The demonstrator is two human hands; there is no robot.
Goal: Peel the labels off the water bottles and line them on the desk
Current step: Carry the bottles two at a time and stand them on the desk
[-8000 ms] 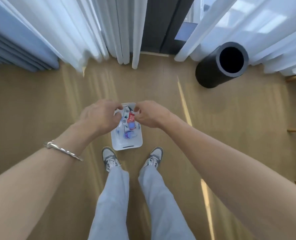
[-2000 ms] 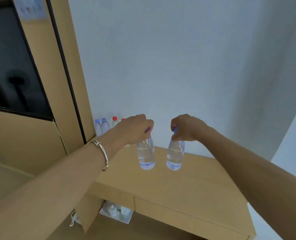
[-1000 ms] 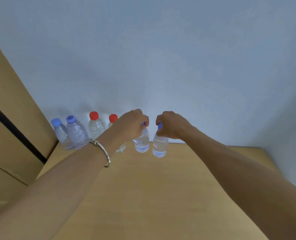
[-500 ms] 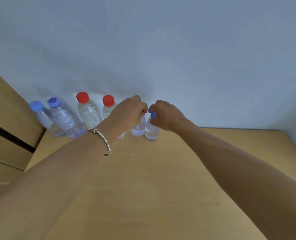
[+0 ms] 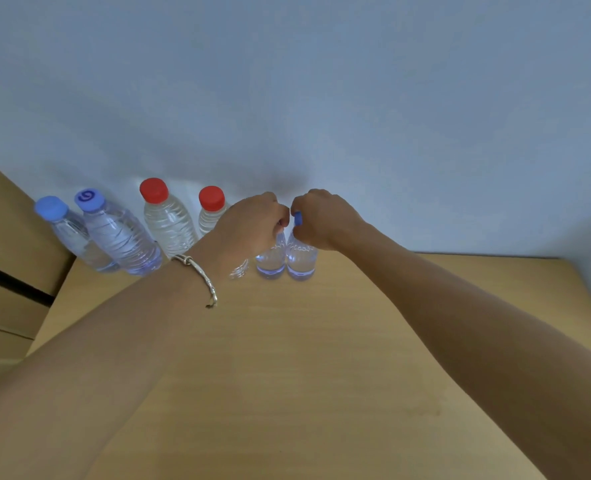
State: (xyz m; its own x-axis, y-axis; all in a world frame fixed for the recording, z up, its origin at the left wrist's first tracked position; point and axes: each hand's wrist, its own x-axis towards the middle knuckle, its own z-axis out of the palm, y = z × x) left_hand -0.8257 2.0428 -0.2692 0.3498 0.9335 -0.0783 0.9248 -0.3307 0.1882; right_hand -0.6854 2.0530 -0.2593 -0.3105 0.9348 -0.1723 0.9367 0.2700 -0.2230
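Note:
Two clear, label-free water bottles stand side by side at the back of the wooden desk (image 5: 321, 358), touching the row along the wall. My left hand (image 5: 249, 226) grips the cap of the left bottle (image 5: 270, 261). My right hand (image 5: 325, 218) grips the blue cap of the right bottle (image 5: 301, 259). To their left stand a red-capped bottle (image 5: 211, 209) partly hidden by my left hand, a second red-capped bottle (image 5: 166, 220), and two blue-capped bottles (image 5: 117, 233) (image 5: 67, 230).
A pale wall (image 5: 321, 98) rises directly behind the row. A wooden cabinet panel (image 5: 7, 237) with a dark gap borders the desk on the left. The desk's right edge lies near the wall corner at far right.
Both hands have carried the two bottles from mid-air down to the back of the desk, setting them at the right end of the row. The view has tilted down onto the desk.

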